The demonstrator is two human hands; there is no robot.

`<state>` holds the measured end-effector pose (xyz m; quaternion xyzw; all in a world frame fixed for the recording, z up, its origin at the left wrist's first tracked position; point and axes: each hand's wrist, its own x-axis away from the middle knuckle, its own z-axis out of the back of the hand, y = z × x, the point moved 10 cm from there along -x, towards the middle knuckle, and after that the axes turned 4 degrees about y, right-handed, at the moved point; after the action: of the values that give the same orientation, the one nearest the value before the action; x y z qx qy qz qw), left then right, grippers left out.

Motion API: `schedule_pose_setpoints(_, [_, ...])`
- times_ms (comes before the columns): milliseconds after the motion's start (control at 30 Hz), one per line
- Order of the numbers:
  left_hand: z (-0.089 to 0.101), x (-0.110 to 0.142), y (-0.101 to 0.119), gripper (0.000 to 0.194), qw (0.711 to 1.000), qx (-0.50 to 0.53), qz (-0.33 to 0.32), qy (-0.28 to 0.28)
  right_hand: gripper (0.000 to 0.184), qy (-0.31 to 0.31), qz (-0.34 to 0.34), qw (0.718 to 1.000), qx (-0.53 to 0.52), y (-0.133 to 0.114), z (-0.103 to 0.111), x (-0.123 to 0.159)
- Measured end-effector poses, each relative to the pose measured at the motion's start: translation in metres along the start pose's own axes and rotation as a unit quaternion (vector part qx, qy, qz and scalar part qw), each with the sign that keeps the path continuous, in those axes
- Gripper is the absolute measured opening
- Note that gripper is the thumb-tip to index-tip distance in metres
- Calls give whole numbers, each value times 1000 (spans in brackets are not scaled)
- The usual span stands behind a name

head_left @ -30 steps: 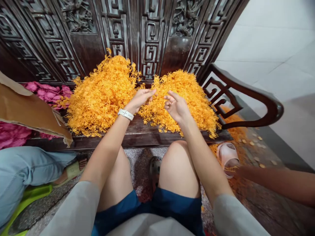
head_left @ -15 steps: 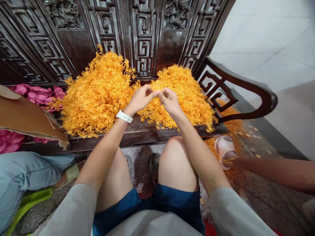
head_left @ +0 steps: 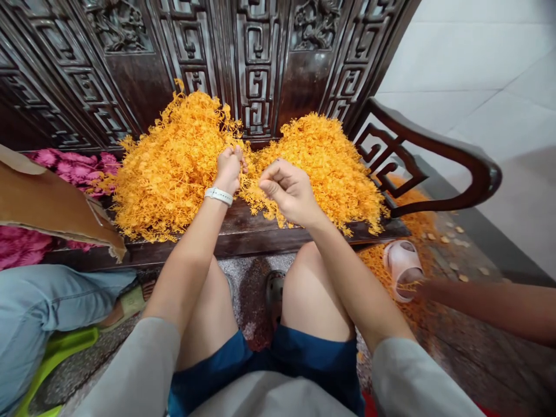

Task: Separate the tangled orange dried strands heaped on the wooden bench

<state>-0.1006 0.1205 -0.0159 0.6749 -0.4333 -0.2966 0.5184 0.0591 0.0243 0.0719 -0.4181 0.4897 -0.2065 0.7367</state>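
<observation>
Orange flowers [head_left: 167,171] lie in two heaps on the wooden bench [head_left: 260,238], and I judge a light fingertip pinch best for such fine stems, left hand [head_left: 230,169] and right hand [head_left: 293,194] both curled, though whether gripping anything I cannot tell.

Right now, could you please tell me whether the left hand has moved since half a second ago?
Yes: the left hand has shifted leftward against the bench's carved back, toward the taller orange pile.
</observation>
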Motion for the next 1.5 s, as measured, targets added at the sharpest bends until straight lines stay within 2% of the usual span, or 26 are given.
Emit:
schedule_pose_setpoints(33, [4,-4,3,32,1000,-18,-10,-14,54,10,-20,1000,-2,-3,0,2])
schedule_pose_setpoints(100, [1,-6,10,33,994,-72,-41,-72,55,55,-58,997,8,3,13,1])
schedule_pose_setpoints(167, [-7,1,15,39,981,-126,-74,-130,64,105,-86,990,38,23,38,-4])
schedule_pose_setpoints(233, [-20,12,16,46,967,-160,-90,-179,79,129,-110,981,97,50,62,-9])
schedule_pose_setpoints(300, [-34,26,16,49,955,-167,-98,-223,91,124,-130,971,156,73,76,-12])
schedule_pose_setpoints(400, [-52,44,20,54,937,-182,-135,-264,87,91,-143,972,162,88,75,-11])
schedule_pose_setpoints(533, [-66,56,24,60,905,-241,-195,-290,69,77,-96,980,156,73,64,-10])
schedule_pose_setpoints(633, [-67,60,30,52,869,-309,-272,-275,52,84,-68,974,197,64,67,-11])
schedule_pose_setpoints(700, [-67,66,36,41,823,-372,-351,-248,45,89,-74,962,249,66,72,-13])
schedule_pose_setpoints(800, [-70,76,40,28,740,-455,-443,-221,45,59,-81,941,324,70,69,-18])
schedule_pose_setpoints(867, [-64,74,43,23,713,-478,-469,-208,40,34,-85,932,351,70,64,-20])
schedule_pose_setpoints(900, [-54,67,50,21,722,-477,-466,-182,36,10,-95,931,352,71,60,-19])
schedule_pose_setpoints(933, [-38,55,59,22,746,-469,-453,-139,31,-32,-116,933,339,75,53,-16])
schedule_pose_setpoints(1000, [11,27,82,24,808,-436,-396,-12,21,-180,-176,935,251,81,27,2])
schedule_pose_setpoints(1067, [56,9,99,28,830,-416,-363,78,14,-325,-207,916,114,71,1,29])
schedule_pose_setpoints(1100, [70,5,104,28,838,-404,-354,97,15,-355,-199,912,53,60,-4,36])
schedule_pose_setpoints(1133, [79,2,106,28,844,-395,-350,100,20,-354,-183,917,-1,50,-3,37])
schedule_pose_setpoints(1167, [82,1,106,30,849,-385,-349,99,27,-316,-162,934,-46,43,5,30])
schedule_pose_setpoints(1233, [74,4,102,34,859,-362,-354,83,42,-165,-144,971,-100,45,37,9])
schedule_pose_setpoints(1300, [54,11,97,31,864,-335,-372,50,55,11,-186,982,-40,71,78,-2])
schedule_pose_setpoints(1333, [43,16,96,28,863,-325,-385,32,58,62,-220,972,44,87,92,-2])
schedule_pose_setpoints(1367, [32,21,96,24,859,-319,-399,16,56,61,-255,954,146,101,97,-1])
schedule_pose_setpoints(1400, [24,26,96,21,853,-318,-413,5,52,9,-285,927,243,116,92,2])
schedule_pose_setpoints(1433, [17,31,96,20,846,-323,-424,-3,47,-78,-310,895,310,132,77,9])
schedule_pose_setpoints(1467, [11,35,96,19,839,-329,-432,-8,44,-187,-335,861,333,147,55,22])
schedule_pose_setpoints(1500, [7,39,96,19,834,-335,-438,-13,45,-301,-362,825,312,158,29,41])
